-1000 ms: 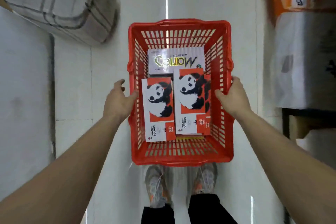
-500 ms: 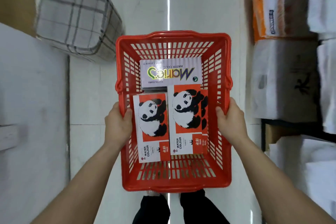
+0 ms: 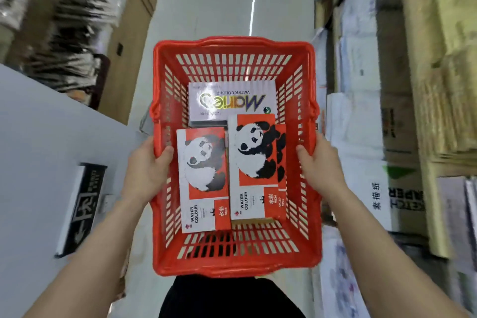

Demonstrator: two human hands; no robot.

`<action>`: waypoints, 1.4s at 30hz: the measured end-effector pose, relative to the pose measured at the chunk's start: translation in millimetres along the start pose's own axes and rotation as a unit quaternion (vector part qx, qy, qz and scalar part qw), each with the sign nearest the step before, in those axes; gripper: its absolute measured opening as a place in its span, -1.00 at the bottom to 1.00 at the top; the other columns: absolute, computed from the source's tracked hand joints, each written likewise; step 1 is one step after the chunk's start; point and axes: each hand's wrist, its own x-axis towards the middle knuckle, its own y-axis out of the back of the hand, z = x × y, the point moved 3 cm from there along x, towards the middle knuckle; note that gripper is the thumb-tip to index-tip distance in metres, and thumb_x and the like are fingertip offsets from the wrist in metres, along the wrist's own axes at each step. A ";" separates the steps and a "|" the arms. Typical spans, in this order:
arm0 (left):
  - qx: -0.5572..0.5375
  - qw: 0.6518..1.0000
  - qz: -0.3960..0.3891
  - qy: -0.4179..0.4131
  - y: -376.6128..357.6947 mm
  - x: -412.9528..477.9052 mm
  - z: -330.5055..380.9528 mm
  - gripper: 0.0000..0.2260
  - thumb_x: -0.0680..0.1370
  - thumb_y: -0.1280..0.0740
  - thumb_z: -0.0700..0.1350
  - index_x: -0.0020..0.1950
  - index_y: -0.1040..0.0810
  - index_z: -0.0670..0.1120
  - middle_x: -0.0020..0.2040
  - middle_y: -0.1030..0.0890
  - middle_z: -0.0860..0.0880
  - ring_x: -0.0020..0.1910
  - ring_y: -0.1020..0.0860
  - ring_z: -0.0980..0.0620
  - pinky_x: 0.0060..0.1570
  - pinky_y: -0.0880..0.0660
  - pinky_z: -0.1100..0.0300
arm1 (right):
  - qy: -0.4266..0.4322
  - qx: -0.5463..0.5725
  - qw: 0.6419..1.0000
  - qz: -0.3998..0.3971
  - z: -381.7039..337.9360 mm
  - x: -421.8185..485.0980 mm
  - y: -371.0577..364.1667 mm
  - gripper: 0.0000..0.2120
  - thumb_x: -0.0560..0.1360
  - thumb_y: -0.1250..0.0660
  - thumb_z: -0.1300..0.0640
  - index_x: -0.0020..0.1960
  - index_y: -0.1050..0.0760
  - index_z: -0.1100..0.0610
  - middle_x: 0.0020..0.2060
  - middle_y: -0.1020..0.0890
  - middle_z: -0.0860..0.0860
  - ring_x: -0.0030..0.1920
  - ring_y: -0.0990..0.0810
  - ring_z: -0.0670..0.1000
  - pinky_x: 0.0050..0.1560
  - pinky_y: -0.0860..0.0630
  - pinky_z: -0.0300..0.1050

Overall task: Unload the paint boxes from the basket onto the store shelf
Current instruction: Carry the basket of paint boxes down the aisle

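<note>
The left hand [image 3: 148, 166] and right hand [image 3: 320, 162] each clasp a long side rim of the red basket [image 3: 232, 266], thumbs hooked inside. Between them the paint boxes lie flat on its floor. One panda box [image 3: 204, 178] sits just inside the left thumb and a second panda box [image 3: 255, 162] lies nearer the right hand, both lengthwise away from the person, with a white box [image 3: 232, 100] crosswise beyond. The shelf [image 3: 413, 33] stands to the right, so the right hand seems better placed to lift first.

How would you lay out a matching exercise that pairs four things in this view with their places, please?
Things:
1. Marie's box
2. left panda box
3. right panda box
4. right hand

Places:
A. grips the right rim of the basket
B. at the basket's far end
C. stacked on another panda box
D. flat beside the basket's left wall

Pairs: 1-B, 2-D, 3-C, 4-A
</note>
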 end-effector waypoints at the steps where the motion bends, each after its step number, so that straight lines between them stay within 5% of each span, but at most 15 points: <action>1: -0.016 1.000 0.003 -0.001 9.7 7.7 16.7 -0.85 0.56 -0.28 -0.01 0.07 -0.59 0.03 -0.17 -0.66 0.15 -0.21 -0.64 0.05 -0.21 -0.49 0.10 | 0.011 -0.004 1.000 0.007 -18.1 8.5 13.8 -0.70 0.65 -0.28 0.15 0.37 -0.48 0.14 0.15 -0.69 0.09 0.13 -0.65 0.15 0.08 -0.52 -0.06; 3: -0.036 0.999 0.023 -0.012 24.2 29.6 48.4 -0.91 0.58 -0.31 -0.06 0.05 -0.57 0.07 -0.20 -0.63 0.21 -0.23 -0.63 0.14 -0.23 -0.49 0.16 | 0.027 -0.009 1.000 0.014 -51.5 30.3 36.1 -0.72 0.65 -0.27 0.15 0.35 -0.49 0.15 0.12 -0.70 0.10 0.10 -0.67 0.18 0.12 -0.58 0.04; 5: -0.044 0.998 0.043 -0.032 34.4 57.0 77.8 -0.85 0.59 -0.34 -0.13 0.09 -0.58 0.11 -0.23 -0.57 0.29 -0.31 -0.60 0.33 -0.34 -0.42 0.43 | 0.031 -0.008 0.999 0.016 -80.0 57.5 52.3 -0.73 0.65 -0.26 0.15 0.33 -0.49 0.15 0.08 -0.70 0.09 0.06 -0.68 0.19 0.09 -0.61 0.11; 7: -0.058 0.996 0.047 -0.038 41.4 91.7 103.7 -0.86 0.59 -0.34 -0.14 0.03 -0.56 0.12 -0.26 -0.55 0.30 -0.34 -0.56 0.46 -0.44 -0.36 0.51 | 0.034 -0.010 0.999 0.020 -106.1 91.9 64.4 -0.76 0.65 -0.26 0.15 0.30 -0.48 0.13 0.03 -0.66 0.01 0.06 -0.68 0.16 0.03 -0.59 0.03; 14: -0.101 0.995 0.014 -0.018 59.0 236.5 179.9 -0.95 0.63 -0.33 -0.07 0.00 -0.56 0.07 -0.21 -0.65 0.16 -0.29 -0.63 0.18 -0.41 -0.41 0.29 | 0.032 -0.029 0.998 0.039 -193.3 224.5 100.5 -0.80 0.65 -0.26 0.15 0.26 -0.52 0.08 0.02 -0.67 0.02 -0.01 -0.69 0.14 -0.01 -0.62 0.06; 20: -0.100 0.995 0.016 -0.004 55.1 375.2 242.7 -0.96 0.62 -0.33 -0.10 0.03 -0.57 0.01 -0.08 -0.70 -0.03 -0.14 -0.68 -0.06 -0.13 -0.60 0.05 | 0.064 -0.023 0.996 0.049 -249.7 363.0 117.1 -0.86 0.65 -0.26 0.19 0.10 -0.46 -0.05 -0.18 -0.58 -0.22 -0.22 -0.57 -0.16 -0.27 -0.42 -0.26; 25: -0.110 0.993 0.028 0.010 40.7 500.7 290.1 -0.93 0.62 -0.31 -0.07 0.07 -0.58 0.04 -0.06 -0.73 -0.03 -0.13 -0.71 -0.09 -0.03 -0.64 -0.13 | 0.073 -0.021 0.997 0.031 -285.5 504.3 123.1 -0.85 0.65 -0.25 0.14 0.18 -0.51 -0.02 -0.11 -0.61 -0.10 -0.17 -0.61 -0.03 -0.17 -0.48 -0.14; 29: -0.116 0.991 0.050 0.037 35.7 595.7 334.5 -0.91 0.64 -0.31 -0.05 0.10 -0.59 0.03 -0.05 -0.73 -0.02 -0.15 -0.71 -0.08 -0.08 -0.65 -0.09 | 0.087 -0.014 0.996 0.001 -330.8 619.8 138.2 -0.86 0.67 -0.25 0.10 0.11 -0.38 -0.14 -0.16 -0.57 -0.21 -0.27 -0.54 -0.28 -0.32 -0.38 -0.35; 36: -0.128 0.985 0.103 0.055 48.8 766.7 400.9 -0.88 0.64 -0.31 -0.06 -0.06 -0.58 0.12 -0.17 -0.70 0.14 -0.22 -0.68 0.10 -0.31 -0.52 0.18 | 0.100 -0.042 0.994 -0.025 -440.5 806.6 157.9 -0.77 0.67 -0.24 0.07 0.29 -0.48 0.11 0.12 -0.70 0.12 0.01 -0.70 0.14 -0.08 -0.54 -0.06; 42: -0.144 0.982 0.108 0.057 61.2 936.7 429.9 -0.91 0.64 -0.32 -0.10 -0.05 -0.57 0.04 -0.20 -0.72 0.00 -0.28 -0.69 -0.03 -0.27 -0.60 0.05 | 0.111 -0.067 0.991 -0.023 -529.4 965.1 140.4 -0.78 0.63 -0.26 0.20 0.25 -0.51 0.21 0.13 -0.69 0.20 0.14 -0.67 0.27 0.14 -0.59 0.18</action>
